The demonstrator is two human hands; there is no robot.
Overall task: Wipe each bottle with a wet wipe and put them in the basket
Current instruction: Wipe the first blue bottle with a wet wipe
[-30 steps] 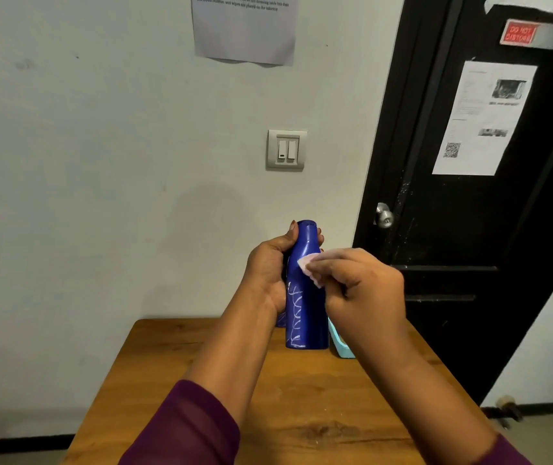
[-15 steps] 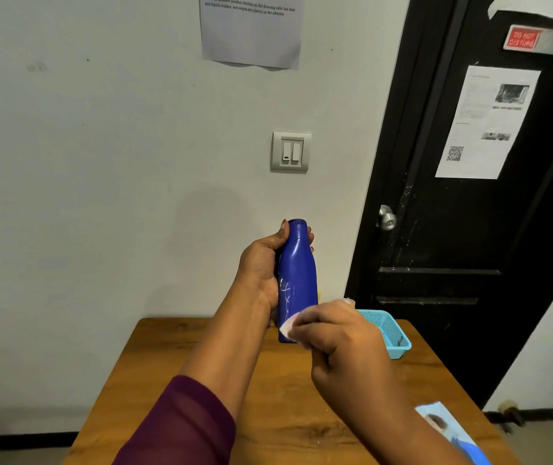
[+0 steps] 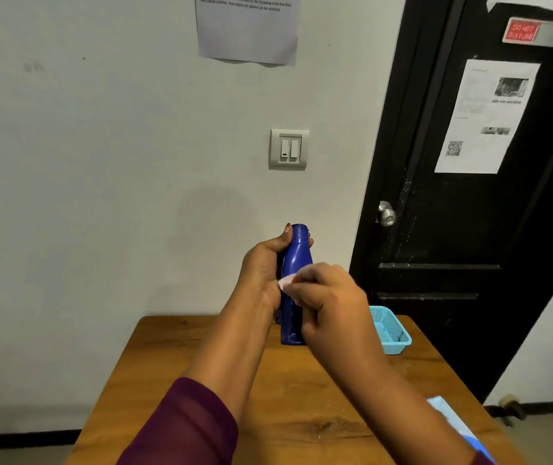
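Blue bottle gripped by left hand | right hand pinches wipe | basket contents unclear

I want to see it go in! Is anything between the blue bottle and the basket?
Nothing visible on the table blocks it. The left hand holds the blue bottle, and only the right hand with the wet wipe is on the side where the basket sits.

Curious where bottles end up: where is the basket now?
In the head view, the blue basket sits on the table at its far right corner, behind the right hand.
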